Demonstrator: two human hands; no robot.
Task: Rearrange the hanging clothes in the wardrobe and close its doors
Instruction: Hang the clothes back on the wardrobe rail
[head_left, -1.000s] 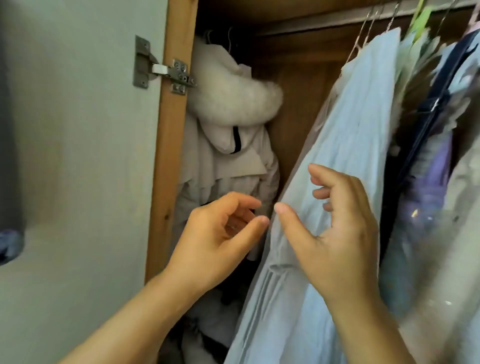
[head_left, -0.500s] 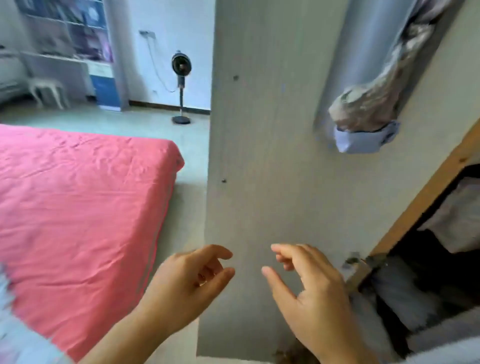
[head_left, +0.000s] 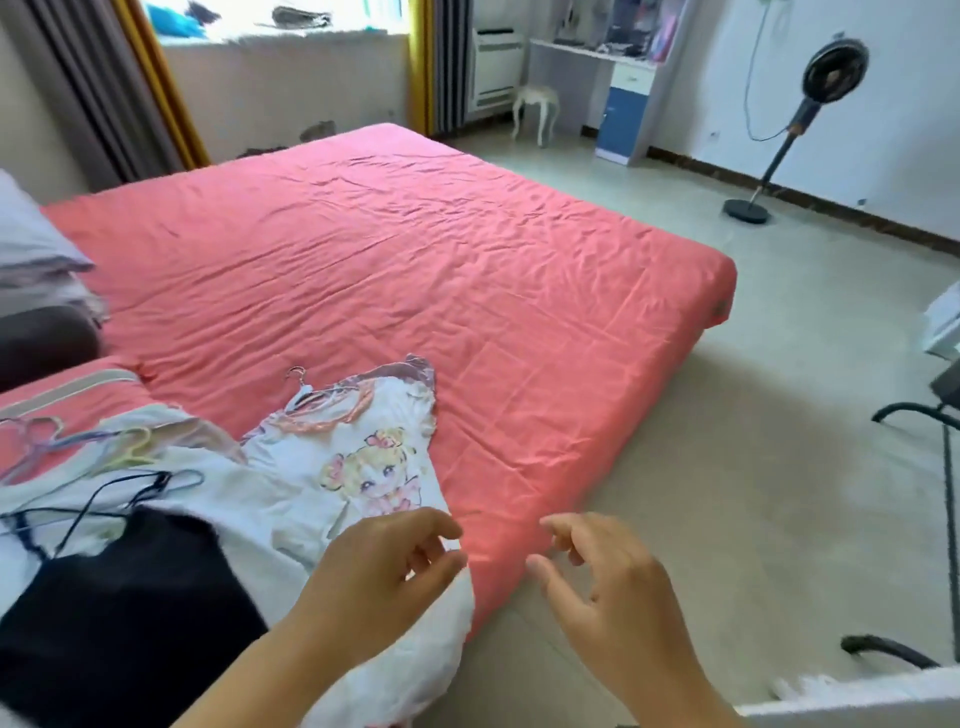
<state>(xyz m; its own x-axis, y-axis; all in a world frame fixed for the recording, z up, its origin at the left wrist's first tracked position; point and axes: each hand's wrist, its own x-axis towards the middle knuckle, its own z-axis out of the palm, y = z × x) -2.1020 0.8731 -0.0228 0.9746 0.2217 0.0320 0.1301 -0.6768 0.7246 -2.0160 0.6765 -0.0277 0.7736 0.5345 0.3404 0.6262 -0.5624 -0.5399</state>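
In the head view, the wardrobe that filled the picture a second ago, with its pale blue garment and white fur-trimmed coat on the rail, is gone from sight; half a second ago the open door and the corner of the bed were passing by, and now the person faces the bed (head_left: 467, 270) with its coral-pink sheet. Clothes lie in a heap at the near left corner of the bed: a white cartoon-print shirt (head_left: 358, 467) on its hanger (head_left: 304, 387), a black garment (head_left: 119, 613) just beside it and partly over white fabric, and loose coloured hangers (head_left: 78, 447) farther left. The left hand (head_left: 384, 577) hovers over the lower edge of the white clothing, fingers loosely curled and holding nothing, as in both earlier pictures; whether they touch the cloth cannot be told. The right hand (head_left: 608, 582) hangs over the bed's edge and floor, fingers spread, relaxed and empty. Judged from this, the person has turned away from the rail to fetch another garment from the heap, so the rearranging looks unfinished and the doors are not yet closed. A standing fan (head_left: 810, 104) stands well apart by the far wall.
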